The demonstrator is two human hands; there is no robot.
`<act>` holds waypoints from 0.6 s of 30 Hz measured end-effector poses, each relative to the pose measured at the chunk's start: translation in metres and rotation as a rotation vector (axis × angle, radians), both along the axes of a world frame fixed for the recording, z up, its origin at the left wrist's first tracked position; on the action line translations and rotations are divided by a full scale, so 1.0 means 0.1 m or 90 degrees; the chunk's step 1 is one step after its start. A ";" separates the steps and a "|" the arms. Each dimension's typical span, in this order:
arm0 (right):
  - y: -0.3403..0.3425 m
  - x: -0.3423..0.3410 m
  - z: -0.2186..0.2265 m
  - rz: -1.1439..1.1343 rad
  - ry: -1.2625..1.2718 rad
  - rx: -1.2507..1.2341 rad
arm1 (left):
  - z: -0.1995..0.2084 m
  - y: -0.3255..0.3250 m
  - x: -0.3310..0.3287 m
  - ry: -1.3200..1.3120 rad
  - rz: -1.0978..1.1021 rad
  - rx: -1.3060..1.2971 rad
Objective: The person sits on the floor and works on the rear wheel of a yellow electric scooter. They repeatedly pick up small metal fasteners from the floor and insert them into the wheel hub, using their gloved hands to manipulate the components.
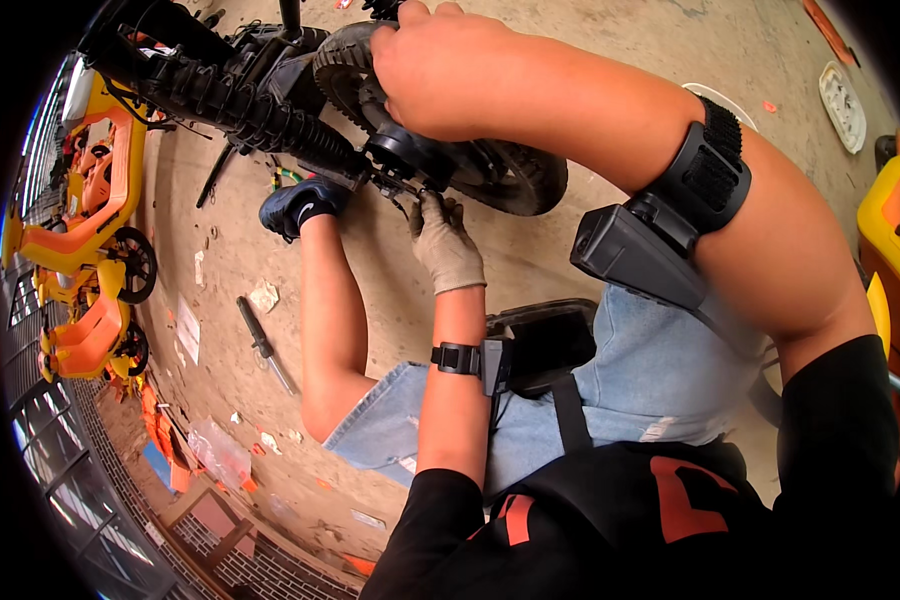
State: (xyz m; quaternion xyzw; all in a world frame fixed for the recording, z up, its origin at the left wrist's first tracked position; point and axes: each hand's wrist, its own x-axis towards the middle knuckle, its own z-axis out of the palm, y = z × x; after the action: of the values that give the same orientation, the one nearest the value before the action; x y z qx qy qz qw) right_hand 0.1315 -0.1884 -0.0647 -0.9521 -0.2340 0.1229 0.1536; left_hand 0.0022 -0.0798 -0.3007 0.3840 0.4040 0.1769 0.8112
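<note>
A black wheel with a knobbly tyre (518,180) is at the top middle, fitted to a dark vehicle frame with a coil-spring shock absorber (315,140). My bare right hand (425,70) is closed over the tyre's upper part; its fingertips are partly hidden. Below the wheel hub (395,150), my left hand (447,243) wears a grey-beige work glove. Its fingers are pinched together at a small dark part beside the hub, too small to make out. Thin metal linkage (395,188) runs next to the gloved fingertips.
My foot in a dark shoe (295,205) is under the frame. A black-handled tool (260,340) lies on the concrete floor, with scraps and a plastic bag (220,452) beyond. Yellow-and-orange karts (90,240) stand at left. A white tray (842,108) lies at far right.
</note>
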 end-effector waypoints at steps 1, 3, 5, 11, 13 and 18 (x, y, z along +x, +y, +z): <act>-0.04 0.00 0.04 0.013 0.013 0.005 | -0.01 0.00 0.01 0.003 0.003 0.002; -0.07 -0.04 0.05 0.020 -0.004 0.022 | 0.00 -0.01 0.00 -0.004 -0.004 0.014; -0.10 -0.06 0.10 0.023 -0.012 0.032 | 0.01 -0.02 0.00 -0.012 -0.010 0.018; -0.06 -0.11 0.13 0.082 -0.066 0.011 | -0.10 0.04 0.00 -0.025 0.013 0.041; -0.03 -0.12 0.15 0.100 -0.071 -0.010 | -0.02 0.01 0.02 -0.007 0.026 0.055; 0.19 -0.40 0.22 0.072 -0.124 0.000 | -0.13 0.03 0.02 0.010 0.087 0.125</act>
State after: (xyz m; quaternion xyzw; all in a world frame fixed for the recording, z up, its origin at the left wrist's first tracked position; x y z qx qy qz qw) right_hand 0.0917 -0.1694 -0.0429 -0.9449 -0.3009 0.0386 0.1232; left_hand 0.0044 -0.0764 -0.3135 0.4345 0.4161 0.2674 0.7527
